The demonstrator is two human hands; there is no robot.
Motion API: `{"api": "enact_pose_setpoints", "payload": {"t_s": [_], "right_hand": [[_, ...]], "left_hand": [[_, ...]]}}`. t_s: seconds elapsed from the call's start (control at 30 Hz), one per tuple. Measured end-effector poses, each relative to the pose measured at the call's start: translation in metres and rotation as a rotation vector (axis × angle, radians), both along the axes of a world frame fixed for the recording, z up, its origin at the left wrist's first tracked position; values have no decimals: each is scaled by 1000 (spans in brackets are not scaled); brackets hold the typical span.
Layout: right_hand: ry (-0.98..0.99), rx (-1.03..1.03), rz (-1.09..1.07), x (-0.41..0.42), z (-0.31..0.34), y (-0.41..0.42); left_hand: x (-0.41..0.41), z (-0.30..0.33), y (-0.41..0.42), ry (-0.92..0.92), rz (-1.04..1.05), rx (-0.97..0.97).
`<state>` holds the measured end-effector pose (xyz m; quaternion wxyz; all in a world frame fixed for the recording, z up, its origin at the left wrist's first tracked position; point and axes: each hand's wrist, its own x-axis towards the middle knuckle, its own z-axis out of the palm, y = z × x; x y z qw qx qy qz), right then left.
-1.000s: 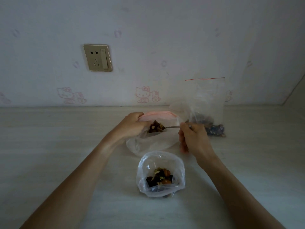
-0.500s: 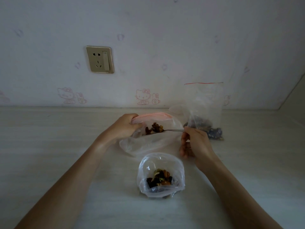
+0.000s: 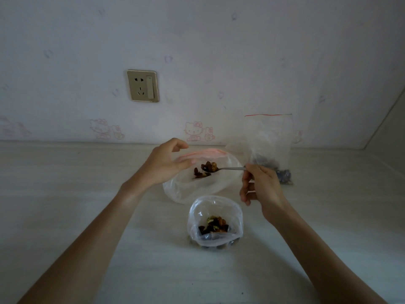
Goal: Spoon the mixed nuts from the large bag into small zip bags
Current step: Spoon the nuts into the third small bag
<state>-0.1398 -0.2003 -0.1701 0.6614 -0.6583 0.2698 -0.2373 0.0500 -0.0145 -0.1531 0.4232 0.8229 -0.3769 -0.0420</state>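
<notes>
A clear bag with a pink zip rim (image 3: 203, 152) lies open at the table's middle, with a few nuts (image 3: 198, 174) inside. My right hand (image 3: 262, 187) pinches the handle of a metal spoon (image 3: 230, 168), which is level over that bag's mouth with its bowl heaped with mixed nuts (image 3: 210, 166). My left hand (image 3: 164, 164) hovers at the bag's left rim. Its fingers are loosely spread and lifted, with the thumb near the plastic. Nearer to me stands a smaller clear bag (image 3: 215, 207), its mouth open and mixed nuts (image 3: 213, 224) at the bottom.
A third clear bag with a red zip line (image 3: 269, 137) leans on the wall at the back right, nuts at its bottom. A wall socket (image 3: 142, 86) sits above the pale wooden table (image 3: 65, 194). A side wall closes in at the far right.
My left hand has let go of the pink rim and its fingers have lifted. The loaded spoon has drawn slightly right and up, leaving some nuts in the bag.
</notes>
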Motion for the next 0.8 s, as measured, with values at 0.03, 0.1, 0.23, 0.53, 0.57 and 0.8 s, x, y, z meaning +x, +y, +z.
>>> {"api": "enact_pose_setpoints", "payload": {"t_s": [0.03, 0.1, 0.23, 0.53, 0.57, 0.8], "right_hand": [[-6, 2, 1, -2, 2, 1], [-14, 0, 7, -6, 5, 4], [-44, -2, 30, -21, 12, 9], [-123, -17, 119, -80, 25, 20], [-110, -29, 137, -87, 25, 22], [-53, -567, 286, -116, 27, 36]], "left_hand": [[-5, 2, 4, -29, 18, -17], [-17, 3, 12, -112, 54, -62], [-49, 0, 26, -225, 90, -165], [-103, -27, 39, -30, 48, 106], [-106, -27, 37, -12, 49, 83], [-115, -18, 33, 463, 28, -38]]}}
